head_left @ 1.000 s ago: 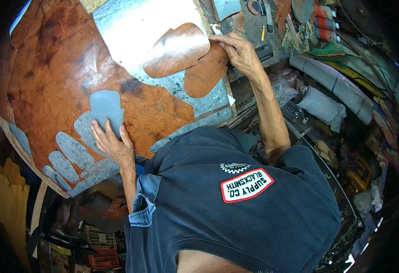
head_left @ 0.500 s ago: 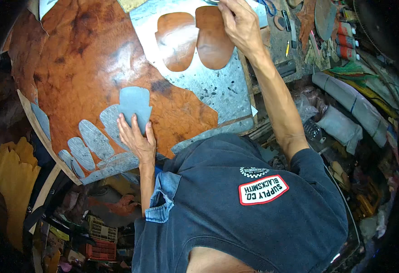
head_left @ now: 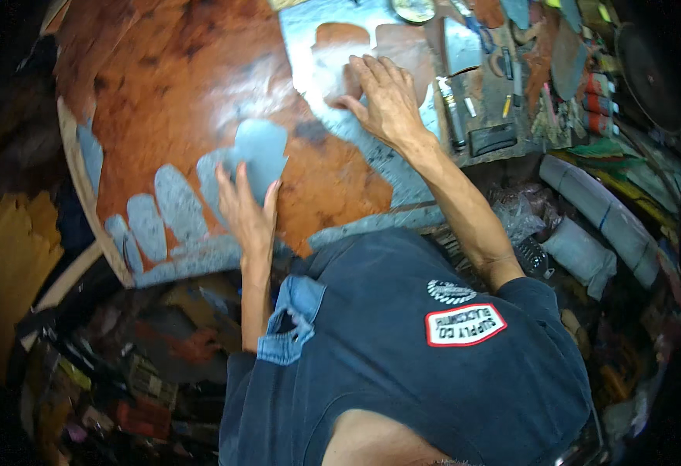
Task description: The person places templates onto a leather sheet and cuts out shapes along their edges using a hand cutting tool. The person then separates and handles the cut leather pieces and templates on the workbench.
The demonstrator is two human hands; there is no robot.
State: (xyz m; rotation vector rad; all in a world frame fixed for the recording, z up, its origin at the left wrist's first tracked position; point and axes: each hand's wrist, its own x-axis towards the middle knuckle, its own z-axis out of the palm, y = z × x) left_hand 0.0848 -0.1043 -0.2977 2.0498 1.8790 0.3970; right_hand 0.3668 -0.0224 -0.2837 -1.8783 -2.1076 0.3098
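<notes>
A large sheet of brown leather (head_left: 162,93) spreads over the bench. On it, my left hand (head_left: 249,217) rests with fingers spread, touching the lower part of a flat blue-grey template-like piece (head_left: 261,147). Several rounded grey shapes (head_left: 179,203) line up to the left of that hand. At the right, my right hand (head_left: 387,105) lies over two cut brown leather pieces, its fingers extended and slightly apart. The left leather piece (head_left: 342,35) and the right leather piece (head_left: 403,50) sit side by side on a shiny speckled grey surface (head_left: 379,159). My right hand covers parts of both.
A round tin-like thing (head_left: 413,9) stands beyond the leather pieces. Right of them lie a slim tool with a black end (head_left: 453,116), a dark block (head_left: 492,140), blue-handled scissors (head_left: 476,29) and several red-labelled bottles (head_left: 601,105). A wooden strip (head_left: 84,186) edges the bench's left side.
My right hand has left the round thing at the top edge and come down onto the leather pieces. My left hand stays at the blue-grey piece. The whole view has shifted.
</notes>
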